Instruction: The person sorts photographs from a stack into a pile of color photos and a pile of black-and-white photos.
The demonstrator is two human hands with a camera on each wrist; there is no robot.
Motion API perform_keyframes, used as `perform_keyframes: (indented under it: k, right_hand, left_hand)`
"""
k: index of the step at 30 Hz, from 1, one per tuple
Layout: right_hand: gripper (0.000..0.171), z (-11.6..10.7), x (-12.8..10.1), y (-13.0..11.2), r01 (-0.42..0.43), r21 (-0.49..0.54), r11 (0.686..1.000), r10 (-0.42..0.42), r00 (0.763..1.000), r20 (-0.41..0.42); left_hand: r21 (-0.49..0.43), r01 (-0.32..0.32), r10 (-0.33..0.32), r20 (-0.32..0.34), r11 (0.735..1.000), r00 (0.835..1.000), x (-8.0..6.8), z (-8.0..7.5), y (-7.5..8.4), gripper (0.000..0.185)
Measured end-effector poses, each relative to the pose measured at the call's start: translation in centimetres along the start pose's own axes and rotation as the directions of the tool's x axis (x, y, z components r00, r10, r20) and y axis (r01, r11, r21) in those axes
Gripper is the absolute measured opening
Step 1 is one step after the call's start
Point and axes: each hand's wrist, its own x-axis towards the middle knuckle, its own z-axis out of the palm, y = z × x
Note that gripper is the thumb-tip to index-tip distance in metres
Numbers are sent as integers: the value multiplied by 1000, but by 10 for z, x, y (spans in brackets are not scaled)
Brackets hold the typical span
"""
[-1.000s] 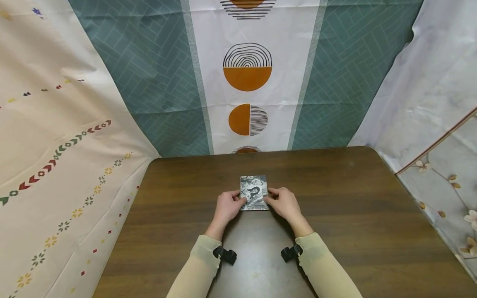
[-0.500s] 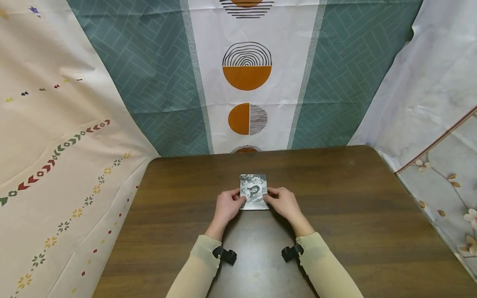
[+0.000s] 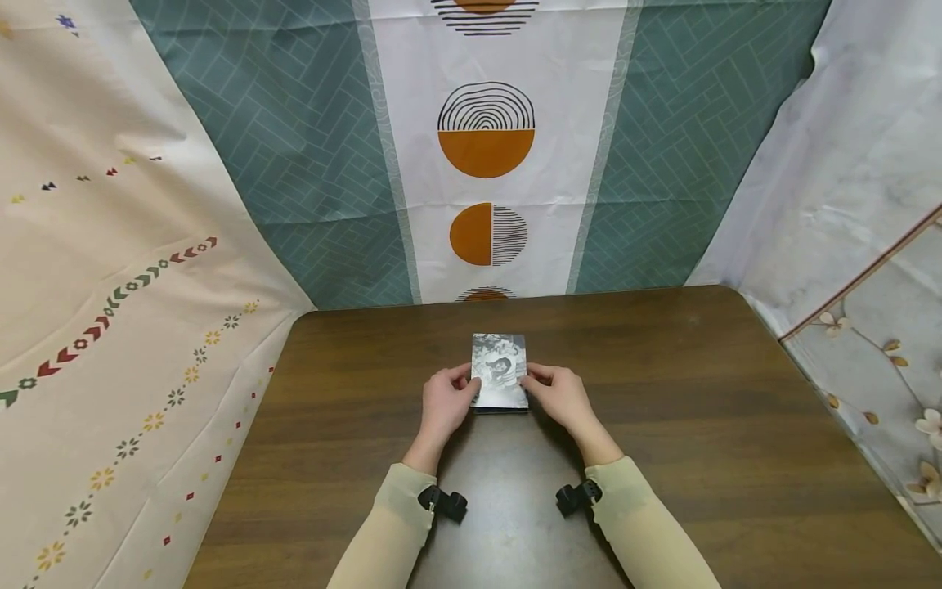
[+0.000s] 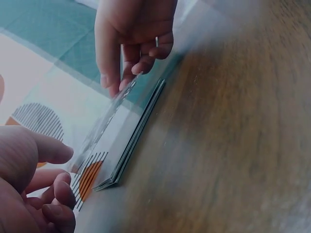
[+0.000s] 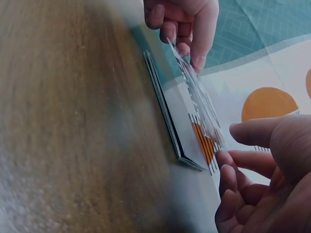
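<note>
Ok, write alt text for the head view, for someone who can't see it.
Two hands, the left hand and the right hand, pinch a glossy black-and-white photo card by its side edges, tilted up above a thin stack of cards on a dark wooden table. Patterned cloths hang behind.

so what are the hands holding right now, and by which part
Both hold the top card, lifted off the stack. The left hand pinches its left edge, and the right hand pinches its right edge.
</note>
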Motion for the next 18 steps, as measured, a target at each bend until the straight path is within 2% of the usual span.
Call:
perform_keyframes:
  k: [4, 10, 18]
  right_hand:
    - [44, -1, -1, -2, 4, 36, 999, -4, 1000, 0]
    - [46, -2, -2, -3, 5, 57, 998, -5, 1000, -1]
    - [46, -4, -3, -6, 11, 54, 998, -12, 1000, 4]
  left_hand:
    - [-11, -14, 14, -24, 1000, 1000, 0, 0, 0, 31]
    - [-29, 26, -26, 1, 999, 1000, -2, -1, 3, 35]
    - [-43, 23, -23, 4, 999, 1000, -2, 1, 3, 36]
